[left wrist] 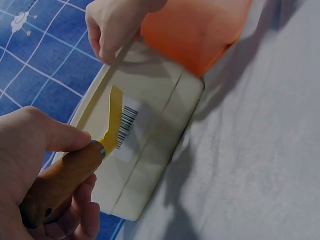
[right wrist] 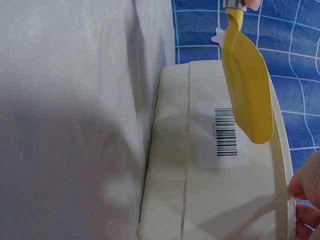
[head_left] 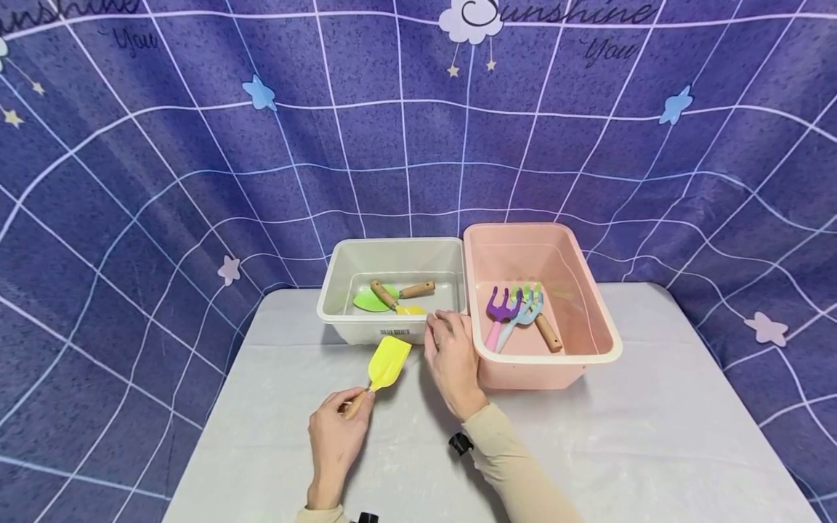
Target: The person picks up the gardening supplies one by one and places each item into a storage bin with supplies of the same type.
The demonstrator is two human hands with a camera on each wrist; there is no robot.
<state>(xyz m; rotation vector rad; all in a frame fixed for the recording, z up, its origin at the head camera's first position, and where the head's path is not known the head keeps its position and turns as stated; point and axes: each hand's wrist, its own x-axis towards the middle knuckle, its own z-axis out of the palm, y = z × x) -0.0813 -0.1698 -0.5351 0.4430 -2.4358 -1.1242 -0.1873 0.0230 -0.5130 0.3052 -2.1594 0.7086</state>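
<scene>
My left hand (head_left: pixel 340 425) grips the wooden handle of a toy shovel with a yellow blade (head_left: pixel 389 362), held in front of the white bin (head_left: pixel 340 330). In the left wrist view the wooden handle (left wrist: pixel 65 182) lies between thumb and curled fingers. My right hand (head_left: pixel 454 363) holds the white bin's front rim near its right corner, fingers hooked over the edge. Inside that bin lie a green-bladed tool (head_left: pixel 373 299) and another wooden-handled tool with a yellow head (head_left: pixel 410 310). The barcode label (right wrist: pixel 225 132) faces front.
A pink bin (head_left: pixel 532 375) stands against the white bin's right side. It holds a purple fork (head_left: pixel 502 309), a light blue fork (head_left: pixel 523 316) and a green fork with a wooden handle (head_left: pixel 549 333). A patterned blue curtain (head_left: pixel 392 145) hangs behind the grey-covered table (head_left: pixel 654 436).
</scene>
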